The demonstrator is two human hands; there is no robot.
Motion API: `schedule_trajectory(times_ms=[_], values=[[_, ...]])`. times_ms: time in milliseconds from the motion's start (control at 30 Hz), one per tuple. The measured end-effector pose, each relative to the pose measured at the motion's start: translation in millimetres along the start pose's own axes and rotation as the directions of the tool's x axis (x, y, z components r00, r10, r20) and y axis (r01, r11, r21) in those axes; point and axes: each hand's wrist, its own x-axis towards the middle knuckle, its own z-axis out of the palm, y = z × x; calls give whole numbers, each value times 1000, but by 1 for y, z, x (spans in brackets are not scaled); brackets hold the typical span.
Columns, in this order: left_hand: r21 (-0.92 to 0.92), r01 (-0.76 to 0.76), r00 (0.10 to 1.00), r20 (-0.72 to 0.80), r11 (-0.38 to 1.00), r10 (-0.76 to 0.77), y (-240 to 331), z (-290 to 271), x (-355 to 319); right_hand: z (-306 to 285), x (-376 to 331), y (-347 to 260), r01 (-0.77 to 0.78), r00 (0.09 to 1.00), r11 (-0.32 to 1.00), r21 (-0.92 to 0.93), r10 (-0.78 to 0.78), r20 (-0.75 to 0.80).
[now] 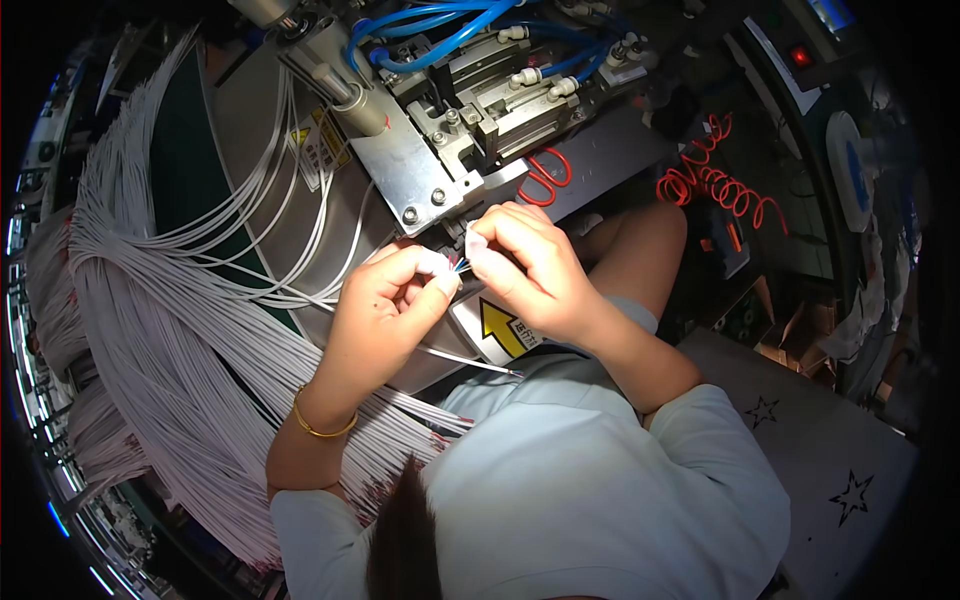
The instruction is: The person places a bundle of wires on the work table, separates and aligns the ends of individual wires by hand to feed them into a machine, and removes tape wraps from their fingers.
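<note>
Ponytail (405,540) nearest my view. Left hand (388,305) pinches fine coloured wires (461,266) before the pneumatic fixture (455,140); right hand (535,268) curls beside them, pinch unclear to me. I'd keep strands fanned, uncrossed, grip light.

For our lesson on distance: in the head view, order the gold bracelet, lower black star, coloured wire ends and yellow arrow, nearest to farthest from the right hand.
From the right hand:
1. Coloured wire ends, just left.
2. Yellow arrow, just below.
3. Gold bracelet, lower left.
4. Lower black star, far lower right.
</note>
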Motion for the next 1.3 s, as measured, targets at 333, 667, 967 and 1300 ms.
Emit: schedule_trajectory(times_ms=[333, 667, 967, 1300], values=[[676, -127, 976, -46, 725, 214, 0, -7, 2, -3, -11, 28, -206, 973, 977, -55, 198, -117], [811, -174, 945, -23, 559, 326, 5, 22, -8, -1, -9, 37, -149, 988, 977, -152, 141, -64], [851, -247, 938, 89, 464, 336, 3, 26, -6, -8, -5, 34, -60, 998, 962, -266, 57, -18], [827, -249, 944, 91, 504, 317, 2, 24, -5, -9, -6, 33, -58, 998, 959, -279, 51, -32]])
